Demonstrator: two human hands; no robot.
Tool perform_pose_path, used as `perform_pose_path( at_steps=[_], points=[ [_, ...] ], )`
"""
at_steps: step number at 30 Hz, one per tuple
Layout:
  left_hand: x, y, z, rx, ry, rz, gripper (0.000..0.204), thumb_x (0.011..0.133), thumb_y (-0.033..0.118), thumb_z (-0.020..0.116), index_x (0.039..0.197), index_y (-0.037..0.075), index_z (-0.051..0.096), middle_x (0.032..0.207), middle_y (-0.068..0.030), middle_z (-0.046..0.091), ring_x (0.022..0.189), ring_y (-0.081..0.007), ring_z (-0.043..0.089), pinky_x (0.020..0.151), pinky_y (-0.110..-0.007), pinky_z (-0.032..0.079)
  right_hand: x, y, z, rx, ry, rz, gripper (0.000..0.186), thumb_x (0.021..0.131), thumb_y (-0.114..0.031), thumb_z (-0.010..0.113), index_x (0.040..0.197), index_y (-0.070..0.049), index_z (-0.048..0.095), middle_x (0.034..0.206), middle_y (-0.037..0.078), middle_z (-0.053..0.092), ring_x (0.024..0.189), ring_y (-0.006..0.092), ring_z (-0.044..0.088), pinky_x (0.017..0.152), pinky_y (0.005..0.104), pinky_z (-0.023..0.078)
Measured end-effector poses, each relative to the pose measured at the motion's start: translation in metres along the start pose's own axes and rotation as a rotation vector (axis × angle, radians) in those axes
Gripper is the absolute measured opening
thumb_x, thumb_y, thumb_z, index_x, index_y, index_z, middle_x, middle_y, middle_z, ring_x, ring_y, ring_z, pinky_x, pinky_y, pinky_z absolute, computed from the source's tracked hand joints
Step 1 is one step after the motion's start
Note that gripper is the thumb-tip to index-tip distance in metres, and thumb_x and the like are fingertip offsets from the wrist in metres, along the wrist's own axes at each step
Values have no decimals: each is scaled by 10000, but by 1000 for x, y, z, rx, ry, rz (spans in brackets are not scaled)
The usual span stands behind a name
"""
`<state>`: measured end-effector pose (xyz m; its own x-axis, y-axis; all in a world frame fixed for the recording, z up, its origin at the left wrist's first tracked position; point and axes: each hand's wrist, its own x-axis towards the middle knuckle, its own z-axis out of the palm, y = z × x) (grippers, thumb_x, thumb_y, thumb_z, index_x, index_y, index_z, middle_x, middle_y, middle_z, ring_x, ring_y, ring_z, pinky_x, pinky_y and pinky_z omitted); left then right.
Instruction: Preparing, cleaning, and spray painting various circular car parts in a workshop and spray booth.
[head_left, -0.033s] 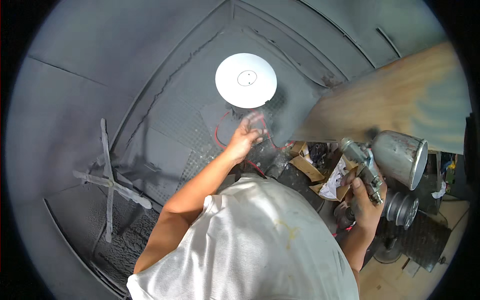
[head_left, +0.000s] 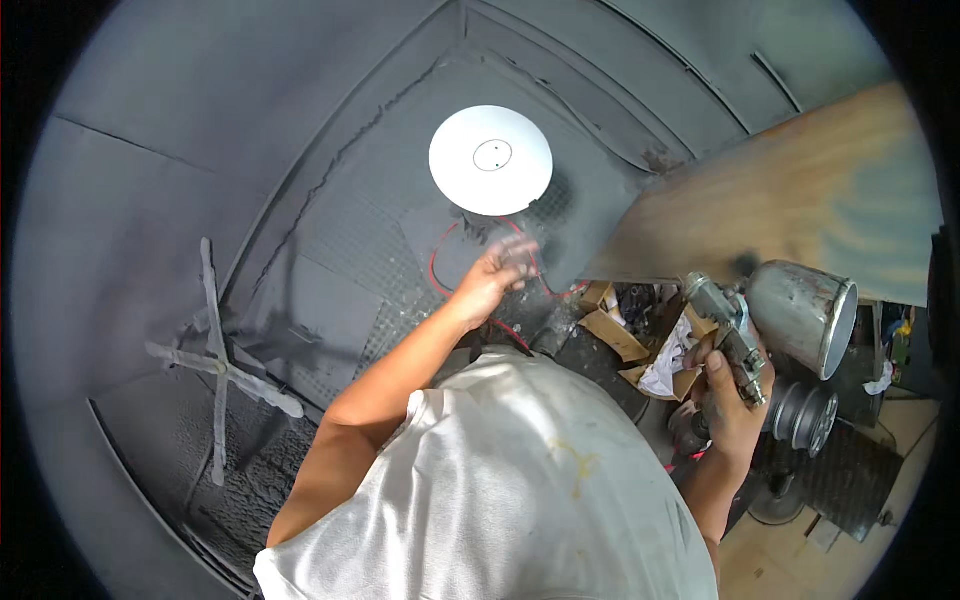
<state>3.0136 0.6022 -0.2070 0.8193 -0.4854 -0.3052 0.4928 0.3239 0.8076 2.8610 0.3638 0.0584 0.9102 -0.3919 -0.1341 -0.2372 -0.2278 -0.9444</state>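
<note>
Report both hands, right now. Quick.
Left hand: open, partly blurred, nothing seen in it.
Right hand: closed, holding a metal spray gun.

The left hand is raised and empty, its fingers loosely bent and parted, their tips blurred. Below and left of these fingers, the left wrist runs nearly straight into the left forearm; farther down, the left elbow is sharply bent. Well to the right of the left fingers and lower, the right hand is curled in a grip. Its thumb points upward, while its fingers are mostly hidden. Beneath the right hand, the right forearm slants down.
</note>
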Motion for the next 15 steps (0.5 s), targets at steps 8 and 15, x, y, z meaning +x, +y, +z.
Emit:
perform_pose_path(
  at_steps=[8,15],
  points=[
    [-37,-35,25,268,-789,-246,429,1026,192,581,1416,18,541,1410,-124,588,1326,-210,509,1125,-362,380,-17,-5,13,116,-99,85,677,846,-247,776,1385,92,544,761,76,646,628,122,586,517,247,442],
    [-43,-4,33,337,-868,-392,500,1065,370,487,1365,-13,601,1375,-128,616,1308,-221,519,1134,-348,364,-21,-5,12,150,-349,221,650,837,-228,777,1379,62,565,804,65,669,633,96,575,566,236,451]
  ],
)
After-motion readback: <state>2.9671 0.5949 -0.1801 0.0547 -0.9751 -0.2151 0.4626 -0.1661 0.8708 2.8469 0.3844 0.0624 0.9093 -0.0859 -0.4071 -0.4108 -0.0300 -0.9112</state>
